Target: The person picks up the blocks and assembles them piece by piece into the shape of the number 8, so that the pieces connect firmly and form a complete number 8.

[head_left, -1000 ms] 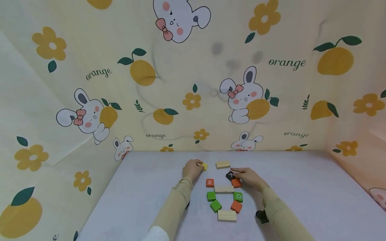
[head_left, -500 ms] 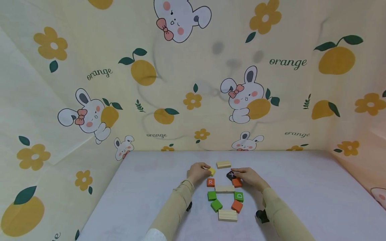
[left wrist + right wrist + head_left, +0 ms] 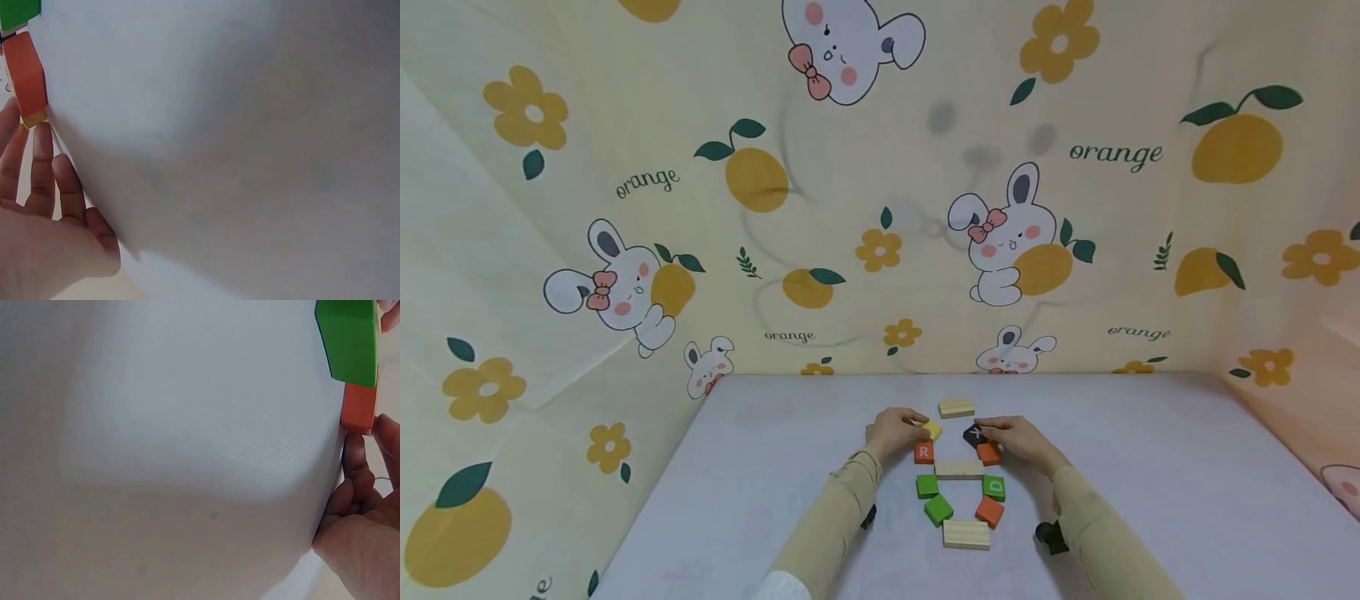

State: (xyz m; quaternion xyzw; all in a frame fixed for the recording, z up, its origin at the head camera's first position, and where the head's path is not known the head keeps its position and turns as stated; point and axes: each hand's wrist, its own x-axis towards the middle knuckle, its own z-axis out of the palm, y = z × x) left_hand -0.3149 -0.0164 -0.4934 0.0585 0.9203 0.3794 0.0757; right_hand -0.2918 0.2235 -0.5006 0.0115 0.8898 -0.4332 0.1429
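Note:
My left hand (image 3: 895, 431) pinches a small yellow block (image 3: 932, 429) just behind the orange block marked R (image 3: 924, 452). Opposite it, my right hand (image 3: 1021, 439) holds a black block with a white letter (image 3: 975, 435), tilted against a plain orange block (image 3: 990, 453). Behind the two hands lies a light wooden block (image 3: 957, 408). In the left wrist view, an orange block (image 3: 26, 78) stands at the left fingertips. The right wrist view has an orange block (image 3: 359, 407) close to the right fingers; the black block is hidden there.
A wooden strip (image 3: 958, 470) lies across the middle of the outline. Nearer are a green block (image 3: 927, 486), a green block marked D (image 3: 993, 487), a turned green block (image 3: 938, 509), a turned orange block (image 3: 989, 512) and a wooden block (image 3: 966, 534). A patterned cloth (image 3: 880, 167) hangs behind.
The left hand has brought the yellow block rightward and nearer, to just behind the R block. My right hand has stayed at the black block.

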